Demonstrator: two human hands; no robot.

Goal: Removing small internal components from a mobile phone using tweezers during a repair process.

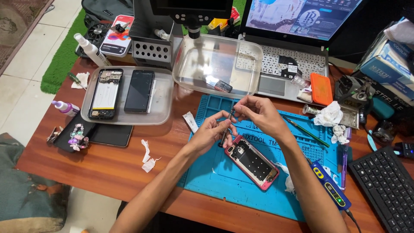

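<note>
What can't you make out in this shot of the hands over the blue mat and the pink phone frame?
Head view only:
- The small dark part pinched between the left hand and right hand: too small, half covered by fingertips, so its kind is unclear.
- The pink phone frame: its top end is hidden by the left hand.
- The black keyboard: cut off by the right edge.
- The items inside the clear tub: blurred by glare.
</note>
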